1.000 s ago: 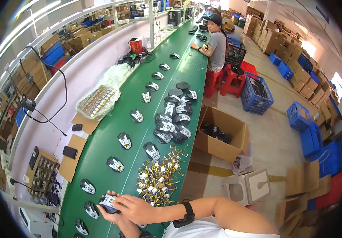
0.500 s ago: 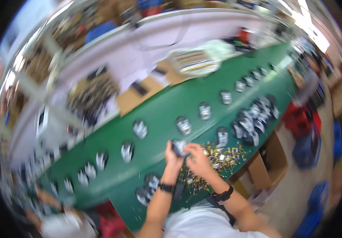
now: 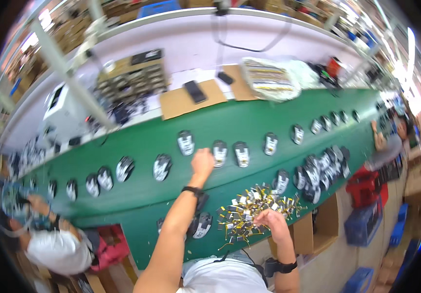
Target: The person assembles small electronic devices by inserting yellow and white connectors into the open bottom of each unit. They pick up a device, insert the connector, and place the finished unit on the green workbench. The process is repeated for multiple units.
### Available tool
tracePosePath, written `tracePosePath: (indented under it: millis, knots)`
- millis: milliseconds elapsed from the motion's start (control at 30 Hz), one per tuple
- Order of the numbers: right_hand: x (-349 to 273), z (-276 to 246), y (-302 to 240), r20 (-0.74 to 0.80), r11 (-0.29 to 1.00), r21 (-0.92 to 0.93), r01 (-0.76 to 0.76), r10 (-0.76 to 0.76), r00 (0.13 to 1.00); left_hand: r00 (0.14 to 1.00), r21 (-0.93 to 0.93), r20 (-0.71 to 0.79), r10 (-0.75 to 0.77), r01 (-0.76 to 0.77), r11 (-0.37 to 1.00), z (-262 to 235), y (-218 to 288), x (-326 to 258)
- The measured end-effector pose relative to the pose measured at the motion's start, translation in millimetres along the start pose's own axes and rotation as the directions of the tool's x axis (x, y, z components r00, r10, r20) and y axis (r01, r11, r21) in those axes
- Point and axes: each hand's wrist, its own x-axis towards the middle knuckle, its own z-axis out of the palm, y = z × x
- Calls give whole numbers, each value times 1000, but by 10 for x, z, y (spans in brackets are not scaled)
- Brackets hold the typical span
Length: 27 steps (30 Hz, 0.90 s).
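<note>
My left hand (image 3: 203, 162) is curled over the far part of the bench, right beside a black-and-white computer mouse (image 3: 219, 153) that lies flat. Its fingertips are hidden, so whether it grips anything does not show. A second computer mouse (image 3: 185, 142) lies just beyond that hand. Low over a heap of small silver batteries (image 3: 249, 207) with yellow leads, my right hand (image 3: 271, 219) has its fingers pinched together. What sits between them cannot be made out.
More mice stretch in a row along the green bench (image 3: 147, 205). A pile of mice (image 3: 323, 171) lies at the right, and a few mice (image 3: 201, 225) near my left forearm. Cardboard with a phone (image 3: 194, 92) lies at the back. Co-workers sit at both sides.
My hands have parted. The left has let the mouse down into the row, farther away; the right has drawn back to the battery heap. The view has also turned.
</note>
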Motion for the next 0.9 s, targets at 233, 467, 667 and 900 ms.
tracePosePath:
  millis: [233,467,667,900]
  knots:
    - [-266,-157,-652,-30,725,-638,261,-362,932,944,199,-311,112,-51,979,-381,-414,701]
    - [-442,-291,95,-75,715,-695,80,-182,980,987,309,82,-135,103,945,50,-843,861]
    - [-1170,261,-1845,-156,576,-583,573,-771,617,980,-75,167,-107,120,990,-496,-546,483]
    - [-1480,631,-2714,198,-7,30,1000,-980,-13,922,-907,376,-98,387,166,-1198,355,-545]
